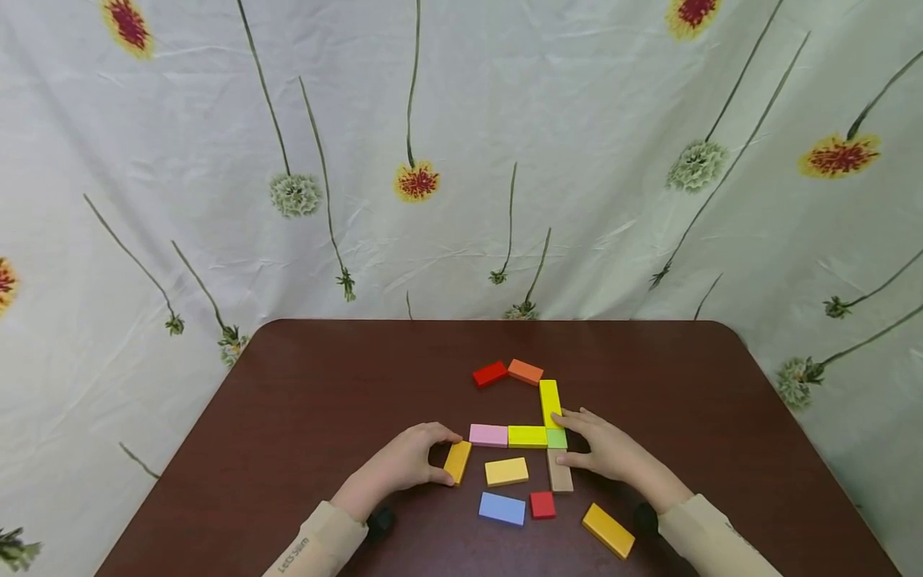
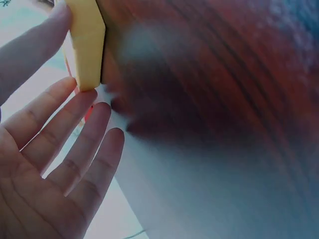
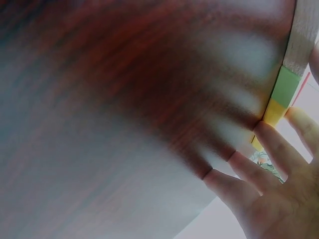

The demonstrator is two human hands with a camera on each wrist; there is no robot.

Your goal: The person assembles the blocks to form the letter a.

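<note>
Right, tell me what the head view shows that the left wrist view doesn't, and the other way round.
Only the head view shows the right hand against the green block and tan block, the pink block, blue block and the flowered cloth. Only the left wrist view shows the left palm and straight fingers from the inside, one fingertip against the block's edge. Both show the left hand at the orange-yellow block on the dark red table.
</note>
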